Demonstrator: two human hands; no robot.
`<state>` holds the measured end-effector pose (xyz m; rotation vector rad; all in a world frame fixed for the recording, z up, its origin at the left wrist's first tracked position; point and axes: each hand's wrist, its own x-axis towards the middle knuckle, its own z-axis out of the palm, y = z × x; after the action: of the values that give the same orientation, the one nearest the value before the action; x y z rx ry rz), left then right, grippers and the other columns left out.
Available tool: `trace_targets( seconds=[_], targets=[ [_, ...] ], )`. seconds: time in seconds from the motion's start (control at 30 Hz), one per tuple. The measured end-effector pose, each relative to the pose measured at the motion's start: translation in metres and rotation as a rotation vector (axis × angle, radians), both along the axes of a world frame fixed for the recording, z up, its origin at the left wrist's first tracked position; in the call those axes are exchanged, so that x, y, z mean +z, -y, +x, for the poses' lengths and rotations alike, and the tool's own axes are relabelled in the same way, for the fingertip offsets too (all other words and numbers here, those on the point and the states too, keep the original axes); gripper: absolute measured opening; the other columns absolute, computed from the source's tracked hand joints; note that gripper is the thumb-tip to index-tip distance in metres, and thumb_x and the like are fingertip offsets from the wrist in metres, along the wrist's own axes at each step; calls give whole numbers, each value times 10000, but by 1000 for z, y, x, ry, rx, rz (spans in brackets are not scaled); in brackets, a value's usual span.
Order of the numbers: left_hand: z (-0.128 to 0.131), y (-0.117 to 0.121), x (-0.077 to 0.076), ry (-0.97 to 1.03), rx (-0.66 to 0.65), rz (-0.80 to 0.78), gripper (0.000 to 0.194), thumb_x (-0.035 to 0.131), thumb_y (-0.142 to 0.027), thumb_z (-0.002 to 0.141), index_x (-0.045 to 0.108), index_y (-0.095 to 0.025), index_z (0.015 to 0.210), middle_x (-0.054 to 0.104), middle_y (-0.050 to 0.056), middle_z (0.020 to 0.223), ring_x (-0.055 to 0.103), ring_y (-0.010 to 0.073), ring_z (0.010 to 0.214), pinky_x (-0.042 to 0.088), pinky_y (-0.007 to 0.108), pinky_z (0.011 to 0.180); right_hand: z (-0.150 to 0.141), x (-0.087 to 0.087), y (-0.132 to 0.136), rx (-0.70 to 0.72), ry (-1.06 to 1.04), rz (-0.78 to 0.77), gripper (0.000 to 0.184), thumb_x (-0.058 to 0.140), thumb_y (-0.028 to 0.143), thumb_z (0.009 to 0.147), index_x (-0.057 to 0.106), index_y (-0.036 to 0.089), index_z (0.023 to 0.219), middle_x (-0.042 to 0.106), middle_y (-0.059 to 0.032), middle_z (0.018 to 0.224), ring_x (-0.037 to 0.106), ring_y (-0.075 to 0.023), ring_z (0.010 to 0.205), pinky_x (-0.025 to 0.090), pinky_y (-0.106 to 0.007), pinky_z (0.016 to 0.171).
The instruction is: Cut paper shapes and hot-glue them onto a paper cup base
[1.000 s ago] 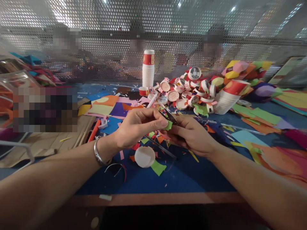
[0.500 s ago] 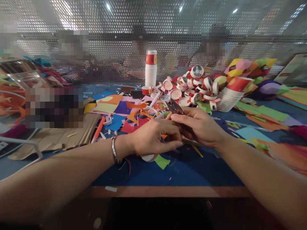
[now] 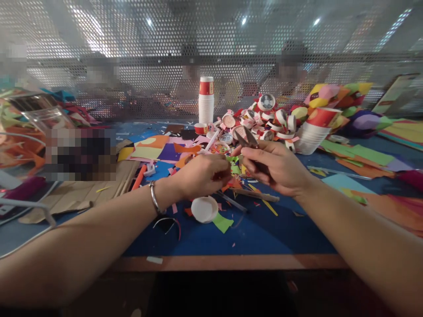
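My right hand [image 3: 274, 167] is wrapped round a pair of scissors [image 3: 247, 139], whose dark blades stand slightly apart and point up and to the left. Just left of it, my left hand [image 3: 206, 175] hangs over the paper scraps with its fingers curled and pressed together. Whatever they hold, if anything, is hidden. Below my left hand lies a round white paper piece [image 3: 204, 209] on the blue tabletop [image 3: 264, 237]. A bright green paper scrap [image 3: 223, 223] touches its lower right side. A thin wooden stick [image 3: 256, 193] lies under my right hand.
Behind my hands lies a heap of cut cup pieces [image 3: 254, 121], between an upright paper cup stack [image 3: 206, 103] and a tilted stack [image 3: 315, 132]. Coloured paper sheets [image 3: 363, 156] spread at the right. Flattened cardboard [image 3: 89, 189] lies left. A perforated metal screen [image 3: 224, 35] stands behind.
A small green paper piece between my hands at the scissors is no longer seen there. My left hand passed rightward below my right hand, then drew back left. The scissors now point more upward.
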<state>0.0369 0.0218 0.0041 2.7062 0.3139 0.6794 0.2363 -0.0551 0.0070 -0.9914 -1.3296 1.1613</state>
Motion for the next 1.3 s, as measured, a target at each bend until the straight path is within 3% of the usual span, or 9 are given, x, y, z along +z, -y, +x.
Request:
trace_targets(
  seconds=[0.1, 0.23, 0.4, 0.53, 0.77, 0.97, 1.13, 1.3],
  targets=[
    [-3, -15, -2, -34, 202, -70, 123, 631, -183, 802, 649, -191, 680, 643, 50, 708, 553, 170, 677, 421, 335, 652, 7, 2, -3, -75, -65, 40, 157, 658, 333, 910, 699, 181, 918, 496, 43, 595, 348, -48, 368, 152, -251, 343],
    [-6, -26, -5, -38, 285, -120, 137, 646, -251, 810, 667, -176, 698, 631, 25, 645, 518, 132, 582, 385, 305, 576, 16, 5, -8, -221, -116, 163, 119, 655, 306, 910, 694, 193, 905, 468, 40, 622, 308, -51, 386, 123, -275, 351],
    [-8, -21, 5, 67, 344, -234, 200, 642, -326, 857, 724, -158, 789, 721, 58, 767, 599, 147, 694, 446, 307, 667, 15, 1, -10, -339, -54, 224, 124, 690, 324, 882, 660, 204, 864, 433, 55, 597, 273, -63, 401, 130, -283, 365],
    [-9, -10, 14, 131, 339, -345, 159, 652, -295, 855, 730, -160, 820, 741, 56, 798, 632, 154, 743, 469, 308, 712, 3, -7, -8, -265, 69, 188, 190, 713, 376, 880, 638, 206, 836, 398, 72, 557, 272, -73, 439, 171, -263, 402],
    [-4, 8, 13, 109, 272, -466, 208, 658, -350, 882, 712, -150, 876, 704, 52, 787, 604, 146, 703, 465, 294, 666, -9, -10, -6, -67, 251, 169, 312, 727, 475, 850, 680, 168, 867, 524, 33, 660, 389, -89, 544, 254, -247, 458],
    [-3, 9, 7, 191, 239, -683, 245, 678, -406, 885, 713, -166, 851, 692, 32, 781, 606, 144, 722, 471, 290, 691, -10, -7, -5, -35, 232, 163, 295, 740, 461, 844, 674, 174, 839, 479, 53, 601, 401, -94, 541, 249, -243, 459],
    [-6, 10, 7, 251, 157, -903, 202, 688, -358, 879, 733, -162, 898, 717, 35, 883, 646, 148, 849, 490, 306, 846, -9, -5, -3, -52, 221, 148, 273, 713, 441, 873, 640, 187, 805, 399, 73, 550, 394, -98, 527, 250, -247, 468],
    [-7, 12, 9, 191, 204, -820, 268, 761, -389, 809, 724, -147, 917, 710, 51, 891, 642, 165, 838, 503, 321, 825, -8, -6, -4, -75, 276, 174, 284, 695, 437, 884, 650, 168, 807, 498, 45, 627, 420, -96, 555, 294, -246, 491]
  ],
)
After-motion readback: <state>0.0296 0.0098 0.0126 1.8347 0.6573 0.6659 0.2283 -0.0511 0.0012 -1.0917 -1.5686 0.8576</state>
